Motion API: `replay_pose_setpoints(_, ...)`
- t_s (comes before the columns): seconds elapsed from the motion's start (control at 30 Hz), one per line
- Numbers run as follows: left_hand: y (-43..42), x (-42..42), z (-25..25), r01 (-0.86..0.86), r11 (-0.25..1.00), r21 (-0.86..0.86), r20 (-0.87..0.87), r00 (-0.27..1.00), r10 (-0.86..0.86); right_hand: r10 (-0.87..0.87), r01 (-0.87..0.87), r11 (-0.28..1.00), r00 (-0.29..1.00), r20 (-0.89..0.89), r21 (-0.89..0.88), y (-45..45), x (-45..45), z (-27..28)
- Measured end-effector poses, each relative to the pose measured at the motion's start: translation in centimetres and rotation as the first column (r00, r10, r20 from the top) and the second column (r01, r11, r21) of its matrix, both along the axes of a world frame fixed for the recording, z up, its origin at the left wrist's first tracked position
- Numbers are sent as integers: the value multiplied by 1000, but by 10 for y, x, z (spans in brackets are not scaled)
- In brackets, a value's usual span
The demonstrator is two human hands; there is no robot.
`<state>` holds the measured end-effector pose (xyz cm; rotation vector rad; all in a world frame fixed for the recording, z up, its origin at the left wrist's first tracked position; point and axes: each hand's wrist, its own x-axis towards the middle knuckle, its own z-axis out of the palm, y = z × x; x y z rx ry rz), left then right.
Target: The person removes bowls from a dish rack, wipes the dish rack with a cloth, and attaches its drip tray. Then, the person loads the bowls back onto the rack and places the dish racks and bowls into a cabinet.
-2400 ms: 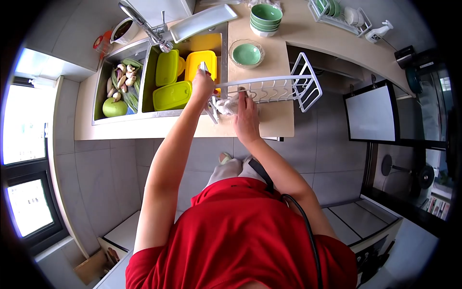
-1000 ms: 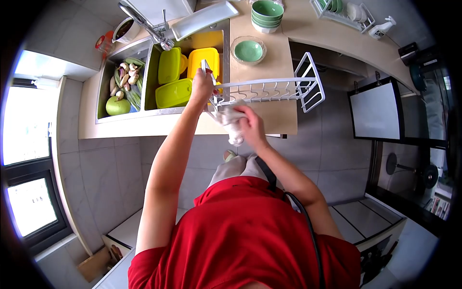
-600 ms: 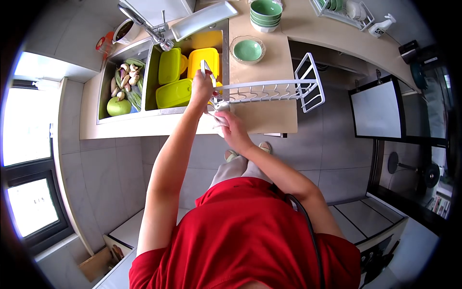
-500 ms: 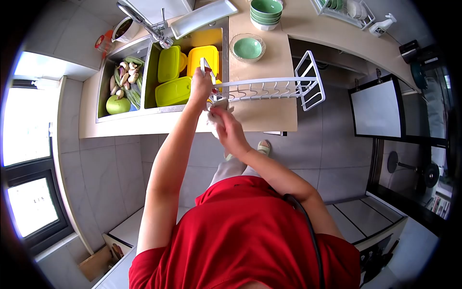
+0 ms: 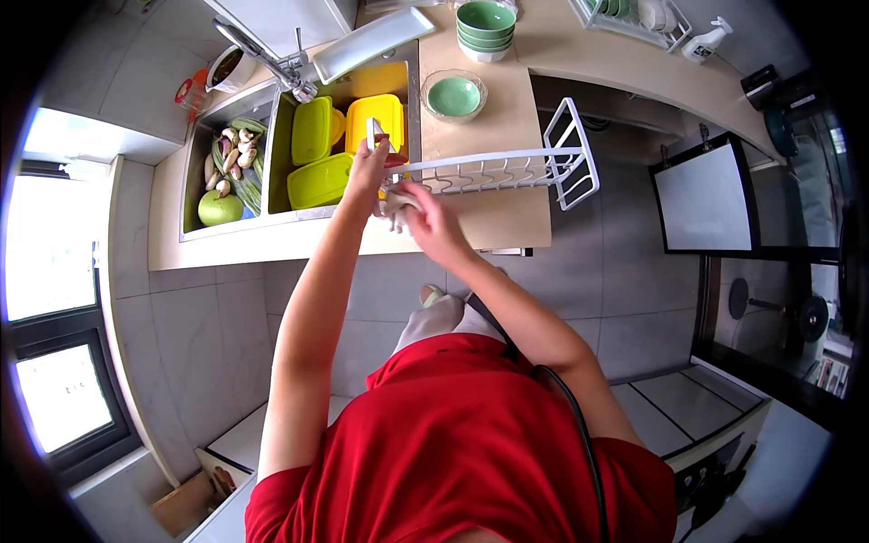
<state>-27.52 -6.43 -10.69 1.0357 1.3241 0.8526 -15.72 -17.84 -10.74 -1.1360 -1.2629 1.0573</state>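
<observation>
A long white wire rack point(image 5: 489, 170) lies on its side over the counter's front part, its right end sticking out past the counter edge. My left hand point(image 5: 367, 172) grips the rack's left end beside the sink. Close by on the right, my right hand point(image 5: 434, 222) is closed on a crumpled whitish cloth point(image 5: 396, 208), pressed against the rack's lower left end. The fingertips of my right hand are partly hidden in the cloth.
The sink point(image 5: 412, 100) holds yellow and green lidded containers point(image 5: 374, 122), with vegetables point(image 5: 220, 208) in its left basin. Behind the rack are a green bowl point(image 5: 453, 96) in a glass dish and stacked bowls point(image 5: 485, 27). A white tray point(image 5: 373, 43) lies behind the sink.
My right hand and the cloth have moved left from the rack's underside to its left end. The rack has shifted slightly left in view, still held by my left hand.
</observation>
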Motion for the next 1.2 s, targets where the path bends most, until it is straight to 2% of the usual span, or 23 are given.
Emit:
replay_pose_setpoints(0.07,-3,2,9,1,991,-134,78,997,9,31,-30,998,999,-22,55,4,-2,-14)
replay_pose_setpoints(0.13,-8,4,14,-3,994,-110,70,998,10,66,-61,992,997,-41,112,3,-3,-15)
replay_pose_setpoints(0.2,-7,5,16,-2,996,-86,59,998,7,103,-116,977,992,79,179,-2,-2,-15)
replay_pose_setpoints(0.23,-7,5,16,1,997,-74,52,999,3,103,-115,977,992,78,177,-2,3,-17)
replay_pose_setpoints(0.3,-10,3,15,0,998,-69,41,999,3,203,-234,967,947,251,100,-3,12,-21)
replay_pose_setpoints(0.33,-11,2,18,26,997,-79,40,999,-23,206,-237,966,947,247,101,-5,12,-39)
replay_pose_setpoints(0.37,-10,2,21,56,995,-86,40,998,-53,192,-239,967,915,354,92,-7,9,-73)
replay_pose_setpoints(0.4,-7,2,23,59,995,-76,39,998,-56,173,-238,967,871,459,87,-4,10,-72)
replay_pose_setpoints(0.43,-3,3,23,68,995,-68,28,997,-66,173,-243,965,869,464,95,-1,15,-71)
replay_pose_setpoints(0.53,-6,1,20,92,993,-76,-1,996,-93,300,-295,950,764,571,-104,-7,25,-52)
replay_pose_setpoints(0.57,-6,1,20,96,992,-84,-14,995,-97,295,-292,951,765,573,-100,-12,31,-59)
replay_pose_setpoints(0.63,-4,1,20,101,991,-88,-60,993,-106,135,-284,950,743,656,127,-24,49,-69)
replay_pose_setpoints(0.67,-2,1,19,97,992,-85,-56,993,-102,136,-289,949,739,659,128,-24,60,-68)
replay_pose_setpoints(0.7,-1,-1,15,111,991,-70,-65,991,-116,201,-185,978,750,630,-92,-22,68,-50)
replay_pose_setpoints(0.73,-1,-3,14,127,990,-59,-77,988,-132,257,-77,946,768,586,-314,-22,75,-40)
replay_pose_setpoints(0.8,-3,-3,11,108,992,-70,-56,992,-112,146,24,924,899,412,-381,-11,91,-52)
replay_pose_setpoints(0.87,-1,1,11,95,993,-74,-30,995,-98,162,-10,939,895,415,-345,-9,90,-54)
replay_pose_setpoints(0.93,-2,3,11,42,994,-105,-2,999,-42,9,-4,999,994,109,-50,-15,52,-38)
replay_pose_setpoints(1.0,-3,3,12,20,994,-106,13,1000,-19,26,-58,988,978,209,147,-14,18,-55)
replay_pose_setpoints(1.03,-2,2,10,32,994,-100,19,999,-30,27,-59,987,978,208,147,-16,12,-61)
replay_pose_setpoints(1.1,0,-1,8,44,995,-94,24,999,-42,-96,-116,934,830,550,338,-20,4,-65)
replay_pose_setpoints(1.13,1,-3,7,75,994,-81,-1,997,-75,-92,-124,932,829,552,341,-19,9,-62)
replay_pose_setpoints(1.2,0,-8,10,134,987,-90,-29,990,-137,202,-198,978,784,587,-71,-23,34,-52)
